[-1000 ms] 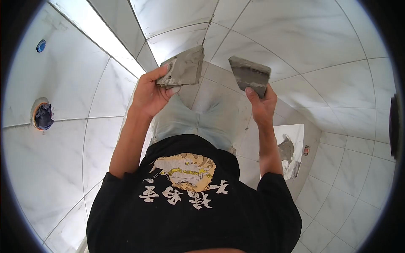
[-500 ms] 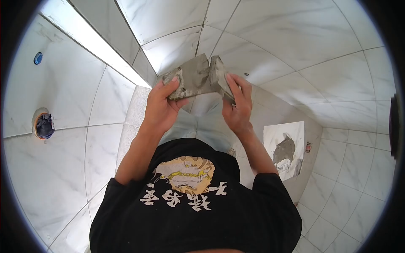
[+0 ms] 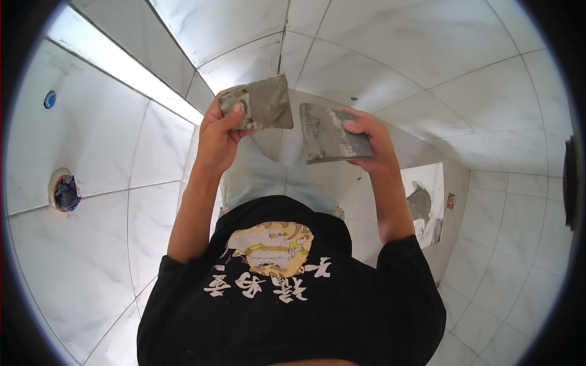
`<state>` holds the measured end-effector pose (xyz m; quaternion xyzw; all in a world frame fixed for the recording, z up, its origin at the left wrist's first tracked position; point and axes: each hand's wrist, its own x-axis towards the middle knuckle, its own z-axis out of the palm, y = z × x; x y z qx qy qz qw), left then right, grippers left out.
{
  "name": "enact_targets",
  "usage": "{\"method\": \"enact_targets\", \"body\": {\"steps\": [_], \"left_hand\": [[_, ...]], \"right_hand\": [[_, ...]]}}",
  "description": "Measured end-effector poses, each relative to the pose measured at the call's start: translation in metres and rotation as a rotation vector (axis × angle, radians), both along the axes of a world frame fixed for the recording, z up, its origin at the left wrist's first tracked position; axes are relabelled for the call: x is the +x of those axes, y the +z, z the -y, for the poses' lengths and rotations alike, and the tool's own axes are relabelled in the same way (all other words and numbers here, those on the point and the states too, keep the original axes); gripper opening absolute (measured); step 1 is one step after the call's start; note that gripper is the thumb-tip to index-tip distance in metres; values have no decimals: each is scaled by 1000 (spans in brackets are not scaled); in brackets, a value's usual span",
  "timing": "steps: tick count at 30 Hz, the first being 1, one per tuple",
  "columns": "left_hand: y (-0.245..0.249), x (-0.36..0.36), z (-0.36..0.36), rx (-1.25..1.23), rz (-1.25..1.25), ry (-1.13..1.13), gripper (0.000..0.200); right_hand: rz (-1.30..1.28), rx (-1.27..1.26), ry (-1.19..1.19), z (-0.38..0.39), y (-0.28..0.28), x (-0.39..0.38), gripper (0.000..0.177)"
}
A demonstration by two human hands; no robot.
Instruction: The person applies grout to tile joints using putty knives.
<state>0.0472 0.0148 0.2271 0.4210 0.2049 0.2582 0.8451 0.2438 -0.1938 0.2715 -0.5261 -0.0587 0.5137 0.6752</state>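
My left hand [image 3: 218, 139] grips a flat, roughly square piece coated with grey mortar [image 3: 267, 105], thumb on its upper face and fingers beneath. Another flat grey piece [image 3: 325, 133], smeared with mortar and paler streaks, is held by its right edge in my right hand [image 3: 377, 144]. A narrow gap separates the two pieces in front of my body. The material under the mortar cannot be made out.
Marbled white wall tiles [image 3: 378, 43] surround me. A round hole stuffed with dark material [image 3: 66, 193] and a blue plug [image 3: 50, 99] are in the left wall. On the right lies a white tile [image 3: 436, 195] with a mortar patch [image 3: 419, 203].
The two pieces, close together or touching before, are now apart. My left hand moved slightly left; my right hand moved right and turned its piece so the broad face shows.
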Motion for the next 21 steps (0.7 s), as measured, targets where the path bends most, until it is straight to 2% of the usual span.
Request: {"method": "enact_targets", "body": {"steps": [2,6,8,10,11,12,13,14,15,17,19,21], "left_hand": [[-2,2,1,15,-11,4,30],[-4,4,3,167,-51,26,30],[-9,3,4,243,-58,8,31],[-14,1,3,364,-62,-39,30],[-15,-1,5,363,-68,-44,30],[-13,-3,9,235,-58,-40,31],[-11,-3,10,109,-47,-32,32],[-12,-3,7,112,-46,-28,32],[-16,-4,1,69,-73,24,35],[-18,-7,-8,22,-111,91,38],[-12,-8,-13,111,-220,-5,42],[-5,-6,-15,151,-297,-71,42]], "right_hand": [[-15,64,186,-5,-9,4,45],[60,-11,200,-13,-16,3,41],[103,-71,157,-17,-21,8,30],[178,-113,106,-22,-32,17,31],[256,-159,56,-21,-36,20,31],[250,-159,53,-18,-37,22,31],[250,-109,-55,-15,-37,27,33],[254,-57,-162,-13,-37,34,34],[219,-18,-140,-4,-35,36,42],[260,-11,-38,9,-19,19,42],[296,-14,47,13,-9,11,43],[635,-16,136,15,-4,7,38]]}}
